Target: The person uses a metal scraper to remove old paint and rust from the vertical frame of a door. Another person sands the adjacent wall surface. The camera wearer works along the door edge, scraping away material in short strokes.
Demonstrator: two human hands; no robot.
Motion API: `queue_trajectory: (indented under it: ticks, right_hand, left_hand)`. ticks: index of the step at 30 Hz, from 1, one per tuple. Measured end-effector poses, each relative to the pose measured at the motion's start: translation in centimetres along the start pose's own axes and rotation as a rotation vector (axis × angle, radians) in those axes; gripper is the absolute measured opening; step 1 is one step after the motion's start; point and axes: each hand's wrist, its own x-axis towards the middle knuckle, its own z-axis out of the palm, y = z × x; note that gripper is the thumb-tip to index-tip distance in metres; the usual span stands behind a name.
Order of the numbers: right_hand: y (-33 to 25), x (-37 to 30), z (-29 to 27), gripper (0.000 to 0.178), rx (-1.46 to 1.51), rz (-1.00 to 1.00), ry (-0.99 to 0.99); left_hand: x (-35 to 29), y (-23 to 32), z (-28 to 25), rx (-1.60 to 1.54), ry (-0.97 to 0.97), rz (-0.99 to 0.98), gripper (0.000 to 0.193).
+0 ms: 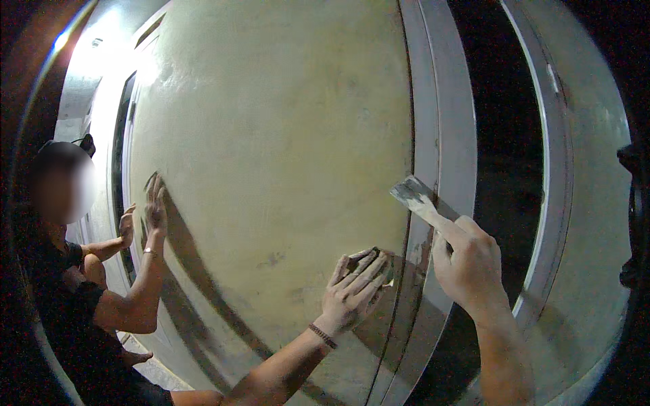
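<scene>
In my right hand (pixel 470 260) is a putty knife (pixel 414 195), its pale handle inside my closed fingers. The flat grey blade is smeared and points up and left, in front of the grey frame. My left hand (pixel 355 287), dusty and with a beaded bracelet at the wrist, lies with long fingers over a dark pad (pixel 387 269) against the wall panel (pixel 284 169). Only the pad's edges show past the fingers, so its exact kind is hidden. The panel is greenish yellow, with faint darker patches near my left hand.
At left a person (pixel 95 291) in dark clothes sits or crouches close by, one hand (pixel 156 210) against the panel. A grey upright frame (pixel 447 122) borders the panel, with a dark gap (pixel 508 169) beyond it. Further right stands another pale panel (pixel 596 203). A bright lamp (pixel 105 44) shines upper left.
</scene>
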Motion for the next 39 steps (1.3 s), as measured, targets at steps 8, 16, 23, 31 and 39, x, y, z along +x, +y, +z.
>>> queue_trajectory:
  ticks: [8,16,23,31,39]
  right_hand:
    - [-0.1,-1.0,2.6,0.039,0.082,-0.071,0.195]
    - [1.2,-26.9,1.1,0.028,0.415,0.296,-0.154]
    - [-0.2,-46.1,0.4,0.032,0.332,0.789,-0.731]
    - [0.6,-46.8,0.1,0.031,0.403,0.762,-0.654]
    - [1.0,-50.2,-0.8,0.03,0.41,0.634,-0.643]
  left_hand:
    - [0.0,0.0,0.6,0.005,0.043,0.02,0.041]
    - [3.1,-2.8,-1.6,0.029,0.104,0.069,0.033]
    - [13.9,-14.6,-7.9,0.253,0.426,-0.079,0.03]
    - [6.1,-11.6,-5.4,0.292,0.437,-0.206,0.034]
    - [-23.4,3.4,-1.9,-0.042,0.022,-0.63,0.039]
